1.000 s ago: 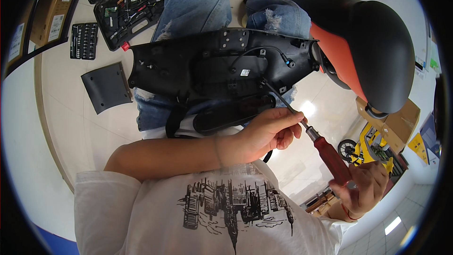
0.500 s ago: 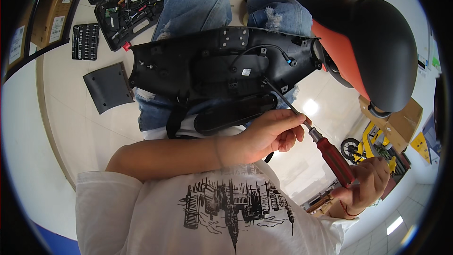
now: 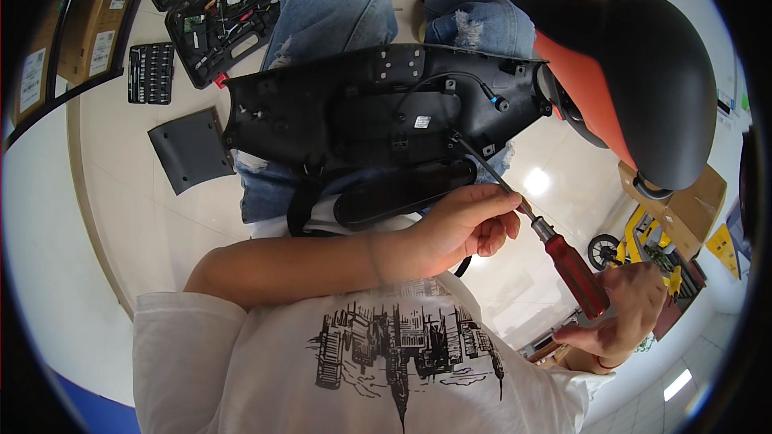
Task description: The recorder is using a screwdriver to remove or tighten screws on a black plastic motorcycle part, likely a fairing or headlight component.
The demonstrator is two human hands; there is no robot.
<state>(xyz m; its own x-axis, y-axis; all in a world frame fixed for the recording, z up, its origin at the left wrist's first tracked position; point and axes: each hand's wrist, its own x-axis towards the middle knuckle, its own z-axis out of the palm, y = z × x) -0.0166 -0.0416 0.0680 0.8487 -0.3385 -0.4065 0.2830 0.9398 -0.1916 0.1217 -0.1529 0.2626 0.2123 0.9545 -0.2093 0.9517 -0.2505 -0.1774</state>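
Black plastic panel [image 3: 354, 112] lying across the lap on blue jeans [image 3: 330, 0], inner side up, with a thin black cable [image 3: 462, 80] looped over its upper right part. Screwdriver [image 3: 555, 253] with a red handle set slantwise, metal tip down on the panel near its right middle, handle pointing toward lower right. Left hand [image 3: 466, 225] reaching across the body, fingers [image 3: 503, 207] pinched closed around the metal shaft just above the handle. Right hand [image 3: 623, 313] at lower right, fingers curled shut around the butt of the red handle. Orange and black scooter body [image 3: 635, 72] close on the right of the panel. On the floor to the left, a flat grey cover plate [image 3: 189, 149]; farther up, an open black tool case [image 3: 217, 0] and a small socket tray [image 3: 150, 72]
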